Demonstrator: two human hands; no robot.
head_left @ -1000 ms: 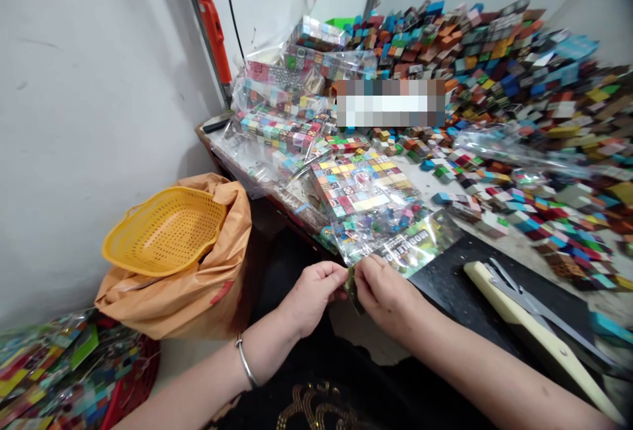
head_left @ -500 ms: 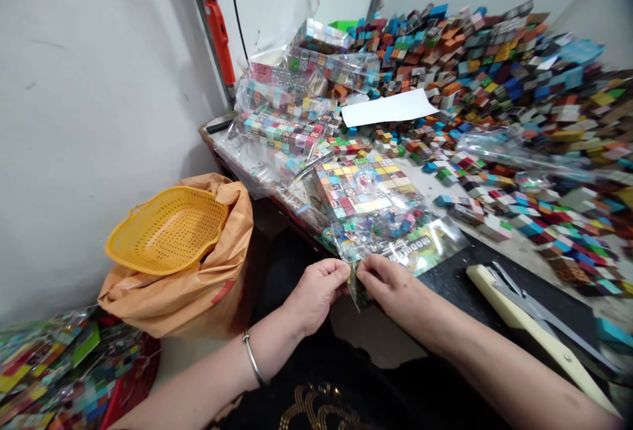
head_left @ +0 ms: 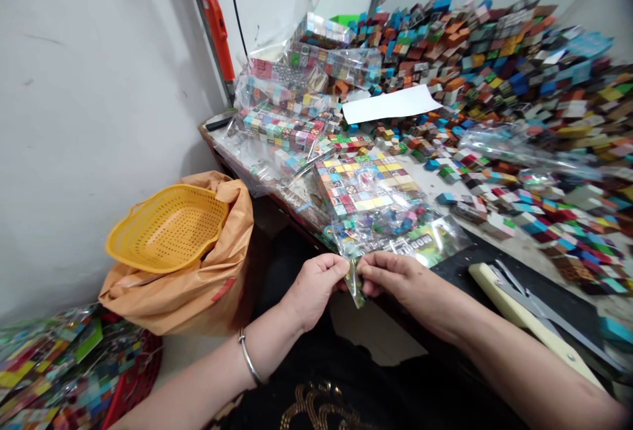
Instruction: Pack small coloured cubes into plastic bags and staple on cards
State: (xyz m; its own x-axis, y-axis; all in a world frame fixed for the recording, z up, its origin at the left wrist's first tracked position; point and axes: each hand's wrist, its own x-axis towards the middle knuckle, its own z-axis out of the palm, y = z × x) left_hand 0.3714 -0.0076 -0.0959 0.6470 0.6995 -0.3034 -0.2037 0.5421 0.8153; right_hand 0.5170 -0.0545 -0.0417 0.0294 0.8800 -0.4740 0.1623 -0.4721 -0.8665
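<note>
Hands meet at the near edge of the counter: the left hand and the right hand are drawn close together, each pinching the near corner of a clear plastic bag between thumb and fingers. The bag lies on the counter just beyond the hands, packed with small coloured cubes, and a printed card with green artwork (its lettering reads upside down from here) sits in the bag's near end. A metal bangle circles the left wrist.

Right of the hands, on the dark near part of the counter, rests a paper cutter with a cream handle and a long blade. Farther off, a great heap of loose coloured cubes fills the far right of the counter, with a white sheet of paper lying on it. More filled bags are stacked at the far left, near an orange-handled tool against the wall. Down at the left, a yellow basket sits in an orange sack, and finished packs lie in the near left corner.
</note>
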